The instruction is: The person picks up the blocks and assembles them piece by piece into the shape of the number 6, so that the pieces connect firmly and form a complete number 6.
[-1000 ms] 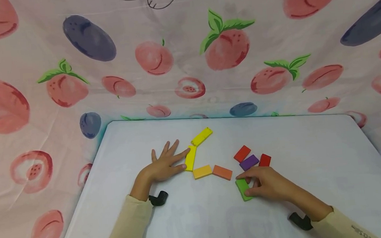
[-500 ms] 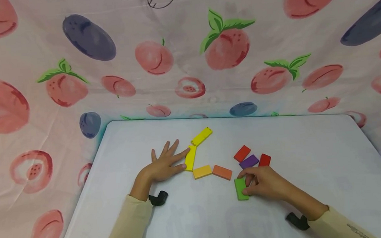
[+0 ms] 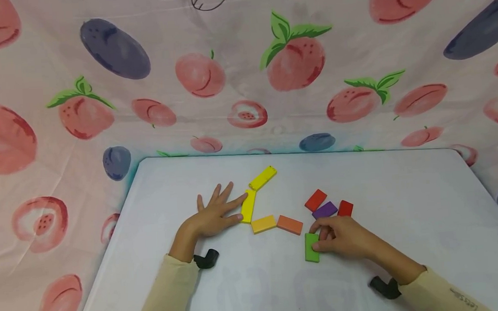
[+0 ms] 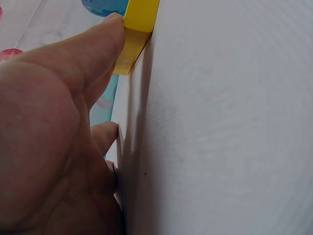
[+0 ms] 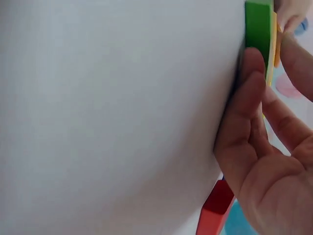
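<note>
My left hand point(image 3: 210, 218) lies on the white board with its fingers spread. Its index finger and thumb touch the edge of an upright yellow block point(image 3: 248, 207); the left wrist view shows one end of that yellow block point(image 4: 139, 19) at a fingertip. With curled fingers, my right hand point(image 3: 346, 235) holds a green block point(image 3: 311, 248), thumb against its right side and index finger by its top end. Fingertips press along the green block point(image 5: 257, 29) in the right wrist view. An orange block point(image 3: 289, 224) and an amber block point(image 3: 263, 224) lie between the hands, end to end.
Another yellow block point(image 3: 263, 177) slants off the upper end of the row. Beyond the right hand lie a red block point(image 3: 316, 200), a purple block point(image 3: 324, 210) and a second red block point(image 3: 345, 208). A fruit-patterned cloth point(image 3: 289, 120) hangs behind the white board point(image 3: 402, 180).
The green block has turned from a slant to nearly upright and slid slightly left, with my right hand moving along. My left hand stays in place.
</note>
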Available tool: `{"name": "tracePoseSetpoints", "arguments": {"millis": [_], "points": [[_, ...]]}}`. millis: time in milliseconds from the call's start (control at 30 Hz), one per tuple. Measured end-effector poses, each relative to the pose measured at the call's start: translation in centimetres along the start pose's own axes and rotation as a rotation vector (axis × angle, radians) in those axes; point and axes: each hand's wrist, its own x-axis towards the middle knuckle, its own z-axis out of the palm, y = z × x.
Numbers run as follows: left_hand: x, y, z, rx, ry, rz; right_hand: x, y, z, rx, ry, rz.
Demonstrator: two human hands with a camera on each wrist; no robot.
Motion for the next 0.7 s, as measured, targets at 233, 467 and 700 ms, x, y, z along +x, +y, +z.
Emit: {"name": "tracePoseSetpoints", "arguments": {"millis": [233,467,700], "points": [[0.01,-0.14,0.06,-0.001,0.006,-0.004,0.08,0.33,-0.21,0.037,-0.007,-0.054],[-0.06,0.02,0.04,-0.006,0.009,0.004,0.19,-0.08,-0.19,0.007,0.006,-0.040],[-0.05,-0.01,0.10,-0.005,0.004,-0.008,0.19,-0.44,-0.22,0.013,0.003,-0.049]]}}
